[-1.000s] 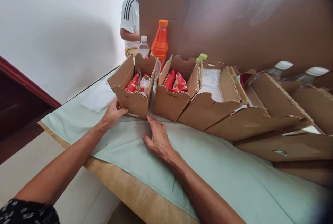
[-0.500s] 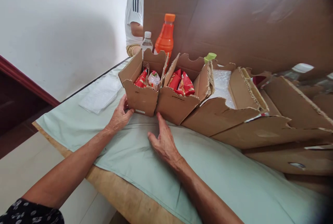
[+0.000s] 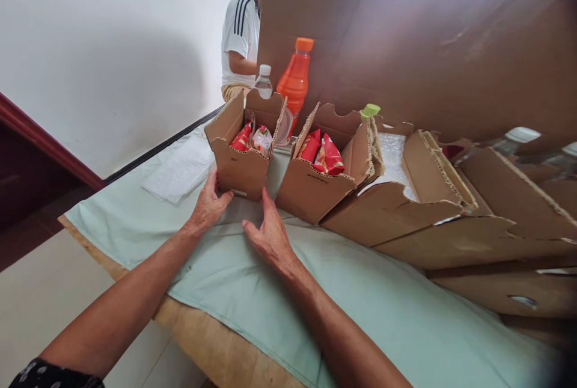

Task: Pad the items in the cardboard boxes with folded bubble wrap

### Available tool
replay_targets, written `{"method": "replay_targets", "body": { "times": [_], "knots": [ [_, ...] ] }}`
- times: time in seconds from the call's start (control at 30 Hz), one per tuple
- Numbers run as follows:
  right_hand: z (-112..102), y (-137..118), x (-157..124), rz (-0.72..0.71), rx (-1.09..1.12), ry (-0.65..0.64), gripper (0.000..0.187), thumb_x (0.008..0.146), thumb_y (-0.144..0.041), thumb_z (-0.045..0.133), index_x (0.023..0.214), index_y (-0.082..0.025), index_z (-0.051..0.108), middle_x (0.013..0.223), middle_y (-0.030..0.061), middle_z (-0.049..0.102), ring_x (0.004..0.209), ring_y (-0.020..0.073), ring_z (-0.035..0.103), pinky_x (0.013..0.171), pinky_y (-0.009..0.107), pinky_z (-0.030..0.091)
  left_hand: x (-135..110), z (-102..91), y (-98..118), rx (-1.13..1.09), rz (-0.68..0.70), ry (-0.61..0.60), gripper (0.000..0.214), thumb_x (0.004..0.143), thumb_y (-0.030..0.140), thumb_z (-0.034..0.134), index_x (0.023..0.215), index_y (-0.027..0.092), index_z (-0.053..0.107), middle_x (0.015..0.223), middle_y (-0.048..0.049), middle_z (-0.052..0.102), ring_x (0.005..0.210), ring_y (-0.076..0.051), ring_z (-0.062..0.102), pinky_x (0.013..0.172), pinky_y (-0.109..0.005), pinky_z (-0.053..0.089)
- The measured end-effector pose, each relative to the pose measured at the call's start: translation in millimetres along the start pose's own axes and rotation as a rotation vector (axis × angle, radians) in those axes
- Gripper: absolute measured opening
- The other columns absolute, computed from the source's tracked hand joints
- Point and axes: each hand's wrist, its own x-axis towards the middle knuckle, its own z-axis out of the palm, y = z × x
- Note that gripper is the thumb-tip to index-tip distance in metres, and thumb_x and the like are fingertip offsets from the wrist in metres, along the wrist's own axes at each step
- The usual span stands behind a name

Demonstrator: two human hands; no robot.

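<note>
My left hand (image 3: 211,204) grips the lower left side of a small open-topped cardboard box (image 3: 241,174), its thumb on the front. On the box's other side, my right hand (image 3: 271,231) has its fingers against the lower right edge, with the thumb held apart. Inside the box are a red snack packet (image 3: 242,136) and a pale patterned packet (image 3: 262,140). To the right, across a narrow gap, stands a second cardboard box (image 3: 311,186) with red snack packets (image 3: 329,155) in it.
More cardboard boxes (image 3: 392,213), one holding bubble wrap (image 3: 393,153), run to the right. Behind are an orange bottle (image 3: 294,84), a clear bottle (image 3: 264,84) and a tall cardboard panel (image 3: 406,45). Bubble wrap (image 3: 178,168) lies left on the green cloth (image 3: 216,280). A person (image 3: 238,39) sits beyond.
The left box has shifted left between my hands, away from the second box, and a gap has opened between them. My right hand has moved left with it. The view has shifted slightly.
</note>
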Motion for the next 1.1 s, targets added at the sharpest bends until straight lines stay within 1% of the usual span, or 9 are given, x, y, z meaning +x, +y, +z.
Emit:
{"method": "replay_targets", "body": {
  "times": [0.13,0.37,0.5,0.6,0.7,0.87,0.93,1.0,1.1],
  "knots": [
    [1.3,6.1,3.3,-0.014,0.023,0.026,0.094,0.08,-0.027,0.063,0.166,-0.012,0.028,0.167,0.0195,0.039,0.154,0.0344,0.039,0.126,0.057,0.033,2.9,-1.8,-3.3,-0.013,0.007,-0.026,0.084,0.071,0.027,0.071,0.149,0.018,0.042,0.149,-0.0153,0.058,0.14,-0.033,0.054,0.121,-0.049,0.041],
    [-13.3,20.0,-25.4,-0.032,0.058,0.099,0.082,0.086,-0.027,0.057,0.163,-0.015,0.034,0.165,0.0183,0.042,0.149,0.0336,0.045,0.123,0.058,0.038,3.4,-5.3,1.6,-0.053,-0.013,-0.036,0.084,0.072,0.029,0.07,0.151,0.022,0.045,0.153,-0.0141,0.056,0.139,-0.032,0.055,0.115,-0.048,0.046],
    [-16.3,16.6,-8.1,-0.068,0.086,0.084,0.085,0.084,-0.028,0.06,0.164,-0.013,0.033,0.165,0.0185,0.041,0.148,0.0328,0.047,0.122,0.055,0.041,19.0,-17.0,22.8,-0.063,-0.017,-0.028,0.088,0.062,0.021,0.066,0.148,0.025,0.049,0.15,-0.01,0.059,0.139,-0.031,0.054,0.113,-0.048,0.046],
    [-10.5,9.7,11.4,-0.096,0.106,0.078,0.088,0.084,-0.03,0.062,0.164,-0.012,0.031,0.165,0.0187,0.041,0.152,0.0323,0.042,0.124,0.053,0.039,33.7,-17.2,30.7,-0.056,-0.036,-0.023,0.075,0.055,0.021,0.063,0.13,0.02,0.06,0.133,-0.0093,0.068,0.129,-0.032,0.058,0.108,-0.046,0.049],
    [-1.5,6.5,20.4,-0.105,0.119,0.086,0.089,0.081,-0.028,0.064,0.163,-0.012,0.033,0.164,0.0191,0.042,0.152,0.0322,0.041,0.126,0.053,0.036,41.5,-6.0,22.2,-0.038,-0.049,-0.001,0.068,0.052,0.024,0.06,0.12,0.017,0.062,0.115,-0.0078,0.072,0.115,-0.03,0.062,0.101,-0.045,0.052],
    [3.1,10.1,12.2,-0.097,0.124,0.114,0.085,0.08,-0.027,0.063,0.16,-0.011,0.037,0.165,0.018,0.042,0.154,0.0297,0.04,0.129,0.05,0.032,41.1,7.8,2.7,0.014,-0.042,0.054,0.066,0.053,0.025,0.06,0.119,0.018,0.062,0.115,-0.0061,0.072,0.112,-0.028,0.063,0.101,-0.042,0.052],
    [-3.9,10.4,0.0,-0.083,0.12,0.128,0.081,0.08,-0.028,0.064,0.156,-0.012,0.043,0.16,0.018,0.049,0.149,0.0302,0.046,0.125,0.05,0.037,35.0,7.0,6.1,0.045,-0.051,0.094,0.063,0.056,0.023,0.061,0.119,0.018,0.062,0.114,-0.0067,0.071,0.112,-0.028,0.064,0.101,-0.042,0.052],
    [-17.1,10.1,-19.5,-0.066,0.114,0.149,0.073,0.082,-0.029,0.062,0.152,-0.014,0.049,0.151,0.0175,0.058,0.138,0.0299,0.057,0.119,0.05,0.045,21.5,5.0,20.2,0.124,-0.014,0.21,0.062,0.061,0.02,0.064,0.122,0.02,0.061,0.118,-0.007,0.069,0.116,-0.027,0.063,0.104,-0.042,0.05],
    [-45.9,12.0,-56.3,-0.043,0.096,0.292,0.055,0.09,-0.032,0.057,0.143,-0.018,0.056,0.126,0.013,0.073,0.114,0.0256,0.068,0.105,0.047,0.053,-11.9,8.5,58.8,0.323,0.223,0.412,0.048,0.073,0.02,0.067,0.121,0.023,0.064,0.116,-0.0039,0.069,0.113,-0.022,0.064,0.106,-0.039,0.049]
  ]
}}
